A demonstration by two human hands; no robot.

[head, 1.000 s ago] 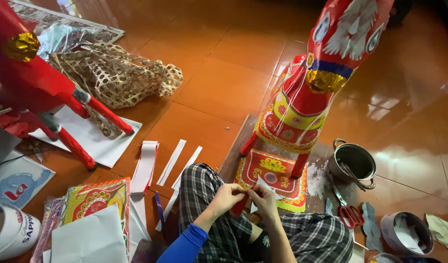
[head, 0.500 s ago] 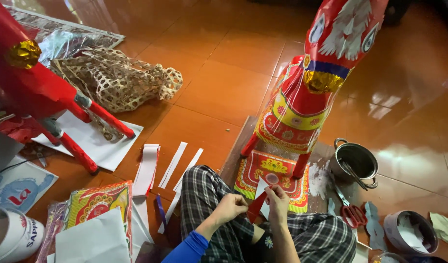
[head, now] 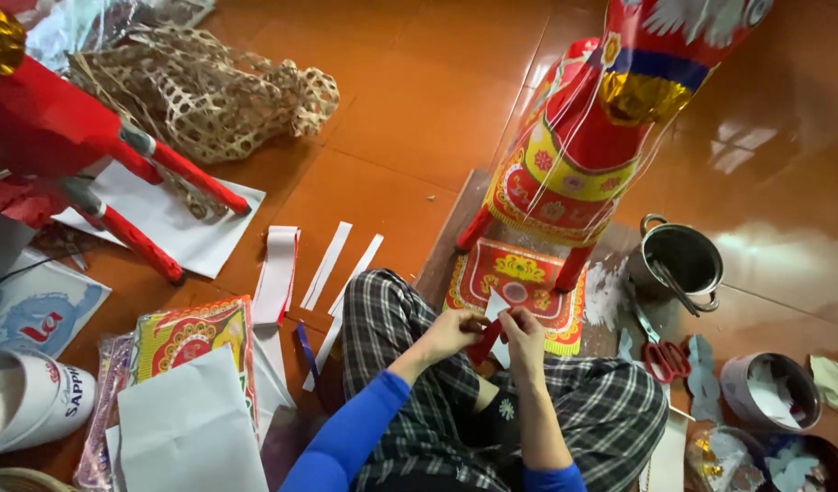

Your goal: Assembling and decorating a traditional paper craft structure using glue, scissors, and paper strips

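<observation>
Pinching a red paper strip (head: 485, 341) low in frame, my left hand (head: 451, 333) and right hand (head: 525, 330) have drawn together since a second ago. Both grips are pressed on it, beside the paper horse (head: 574, 155).

We count two paper horses (head: 592, 137), three white strips (head: 328, 264), one steel pot (head: 683, 260), one pair of red scissors (head: 663, 358), upper-left one woven basket (head: 209, 91).

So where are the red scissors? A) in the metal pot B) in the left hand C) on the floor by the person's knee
C: the scissors lie on the floor beside the knee, below the pot; both hands hold paper.
</observation>
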